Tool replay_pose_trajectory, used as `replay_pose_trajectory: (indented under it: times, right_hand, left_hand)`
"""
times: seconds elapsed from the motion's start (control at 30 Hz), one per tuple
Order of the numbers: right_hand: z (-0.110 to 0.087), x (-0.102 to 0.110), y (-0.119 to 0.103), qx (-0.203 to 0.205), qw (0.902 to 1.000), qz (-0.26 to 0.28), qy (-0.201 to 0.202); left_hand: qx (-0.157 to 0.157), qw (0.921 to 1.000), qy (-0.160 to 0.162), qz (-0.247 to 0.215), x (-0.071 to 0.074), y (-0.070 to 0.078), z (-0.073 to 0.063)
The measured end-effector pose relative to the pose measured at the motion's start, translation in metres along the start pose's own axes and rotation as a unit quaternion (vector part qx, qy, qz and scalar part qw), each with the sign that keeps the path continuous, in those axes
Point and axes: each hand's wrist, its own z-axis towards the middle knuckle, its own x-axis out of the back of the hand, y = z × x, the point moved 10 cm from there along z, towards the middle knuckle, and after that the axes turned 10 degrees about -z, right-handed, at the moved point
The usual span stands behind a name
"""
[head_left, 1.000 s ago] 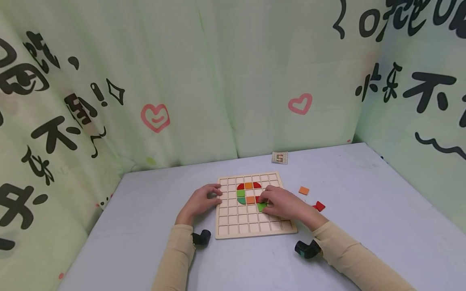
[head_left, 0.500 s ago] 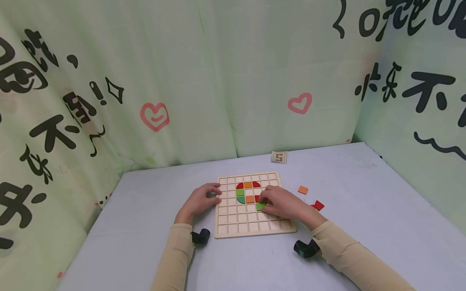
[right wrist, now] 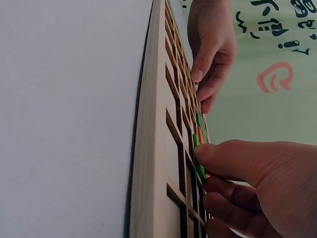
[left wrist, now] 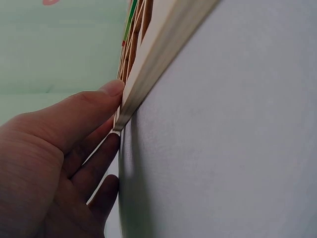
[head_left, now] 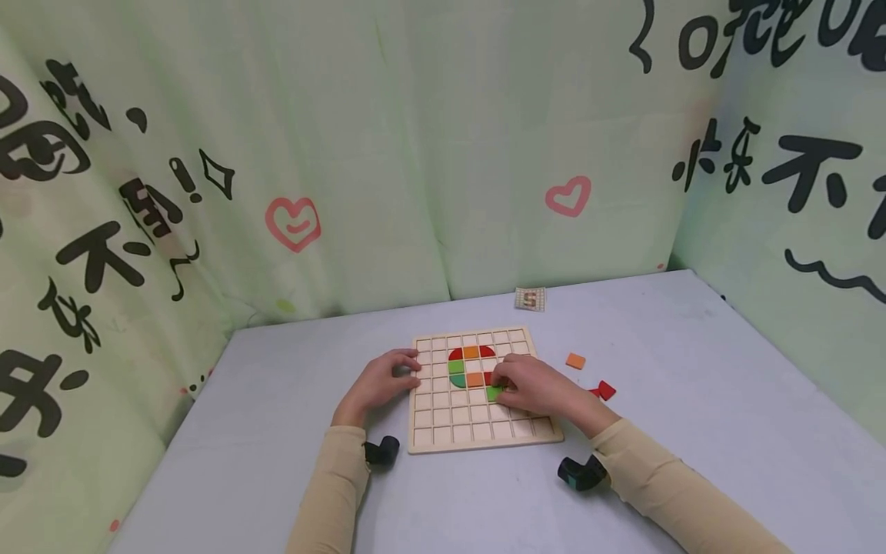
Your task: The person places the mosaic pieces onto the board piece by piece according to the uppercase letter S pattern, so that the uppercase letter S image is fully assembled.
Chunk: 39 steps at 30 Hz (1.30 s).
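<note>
A square wooden grid board [head_left: 453, 417] lies on the table. My left hand [head_left: 377, 383] rests at its left edge; in the left wrist view the thumb [left wrist: 111, 89] touches the board's edge, with the other fingers extended beside it. Over the board's middle, my right hand [head_left: 538, 386] pinches a light green square tile [head_left: 493, 394]. Seen from the right wrist, the thumb lies on that green tile [right wrist: 198, 161], which is tilted at its cell. Red, orange and green tiles form a curved shape above it, including an orange tile [head_left: 474, 379] and a green tile [head_left: 457, 367].
Right of the board lie a loose orange tile [head_left: 575, 361] and red pieces [head_left: 606, 390], partly behind the right wrist. A small card with a grid pattern [head_left: 530, 299] sits near the table's back edge. A printed curtain [head_left: 388, 154] stands behind the table.
</note>
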Motion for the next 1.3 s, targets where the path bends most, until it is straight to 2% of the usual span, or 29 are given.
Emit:
replay_pose_trajectory:
  times: [0.27, 0.7, 1.0, 1.3]
  right_hand:
    - [-0.005, 0.008, 0.008, -0.013, 0.9998, 0.012, 0.005]
    - [-0.027, 0.027, 0.042, -0.052, 0.9981, 0.015, 0.029]
    - [-0.048, 0.032, 0.075, -0.1, 0.9947, 0.022, -0.012]
    - [-0.07, 0.039, 0.1, -0.118, 0.9918, 0.029, -0.04]
  left_hand:
    - [0.002, 1.0, 0.0, 0.0, 0.001, 0.001, -0.002]
    - [-0.014, 0.9999, 0.0, 0.008, 0.002, 0.002, 0.0]
    - [-0.013, 0.9999, -0.004, 0.008, 0.0, 0.003, -0.001]
    - [-0.003, 1.0, -0.004, 0.005, 0.0, 0.002, -0.002]
